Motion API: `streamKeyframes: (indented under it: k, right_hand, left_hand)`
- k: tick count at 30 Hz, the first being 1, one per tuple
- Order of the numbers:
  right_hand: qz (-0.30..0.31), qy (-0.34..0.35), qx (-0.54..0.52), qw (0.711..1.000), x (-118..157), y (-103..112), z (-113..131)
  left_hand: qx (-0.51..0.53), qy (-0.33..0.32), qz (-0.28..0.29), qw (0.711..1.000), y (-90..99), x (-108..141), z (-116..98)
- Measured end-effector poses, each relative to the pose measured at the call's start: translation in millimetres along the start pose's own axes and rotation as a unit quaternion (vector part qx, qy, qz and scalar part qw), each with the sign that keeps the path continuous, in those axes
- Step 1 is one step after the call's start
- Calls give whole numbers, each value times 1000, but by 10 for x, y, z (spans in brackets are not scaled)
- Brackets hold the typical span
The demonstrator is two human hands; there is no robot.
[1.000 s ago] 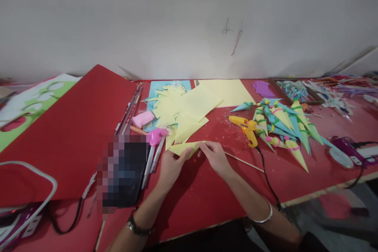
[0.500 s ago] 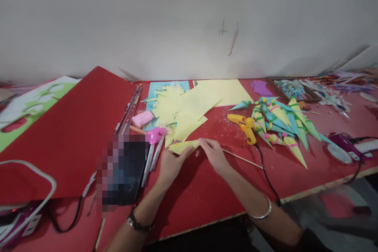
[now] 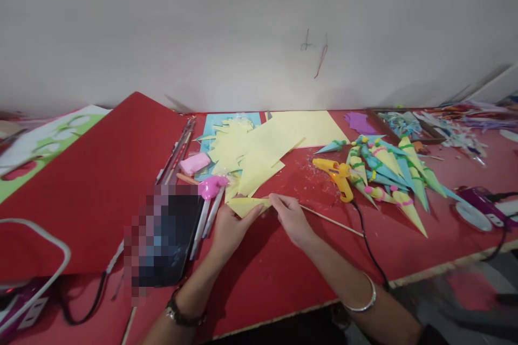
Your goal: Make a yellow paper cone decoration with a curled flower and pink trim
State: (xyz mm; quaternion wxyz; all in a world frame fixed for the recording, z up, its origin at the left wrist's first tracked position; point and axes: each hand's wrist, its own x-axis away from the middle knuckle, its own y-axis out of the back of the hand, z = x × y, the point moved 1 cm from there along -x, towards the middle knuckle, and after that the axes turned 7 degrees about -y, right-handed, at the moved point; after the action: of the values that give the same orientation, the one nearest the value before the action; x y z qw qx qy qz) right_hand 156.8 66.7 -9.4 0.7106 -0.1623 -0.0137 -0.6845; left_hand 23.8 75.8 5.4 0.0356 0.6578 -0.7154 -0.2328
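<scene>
Left hand [image 3: 231,229] — gripping yellow paper [image 3: 246,207] | right hand [image 3: 293,219] — pinching its end

Red table [image 3: 279,280], wall [image 3: 162,32] (greyish) behind.

Open tabletop [image 3: 271,275] between held paper [image 3: 245,206] and edge [image 3: 279,317], glue gun [image 3: 339,172] blocking right, phone [image 3: 172,248] left

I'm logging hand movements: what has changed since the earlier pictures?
The left hand and right hand have shifted slightly leftward with the folded yellow paper piece. Nothing was visibly taken up or let go; both hands remain on it. The yellow plastic glue gun, thin pale stick and heap of yellow and blue paper cones lie as before.
</scene>
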Motion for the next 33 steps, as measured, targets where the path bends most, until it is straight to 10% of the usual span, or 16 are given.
streamKeyframes:
  k: [33]
  right_hand:
    - [-30,49,-3,998,-8,33,31]
  left_hand:
    - [4,78,112,991,70,-1,-37]
